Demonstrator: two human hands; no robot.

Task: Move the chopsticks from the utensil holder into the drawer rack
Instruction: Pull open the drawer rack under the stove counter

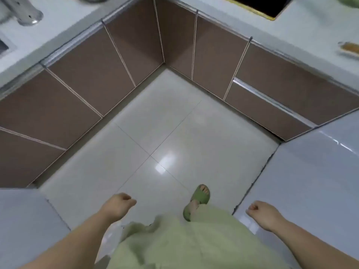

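At the far left we see a metal faucet base (29, 15) on the pale countertop (64, 33), with the corner of a sink (4, 47) just below it. Brown cabinet doors (77, 90) run under the counter and turn the corner in the middle of the view. Lower down, our left hand (118, 205) hangs over the glossy floor tiles (155, 136), fingers curled loosely inward and holding nothing. Beside it falls light green clothing (184, 245), with one foot in a green slipper (198, 200) stepping forward on the tiles. To the right, the cabinet run carries a closed drawer front (272, 111) under a metal handle strip (272, 100) (whether the rack sits behind it, we cannot tell). Our right hand (261, 214) hangs in a loose fist, also empty. At the far right edge, something narrow and brownish lies on the counter (349, 47), too blurred to name. We see no chopsticks or utensil holder anywhere in view.
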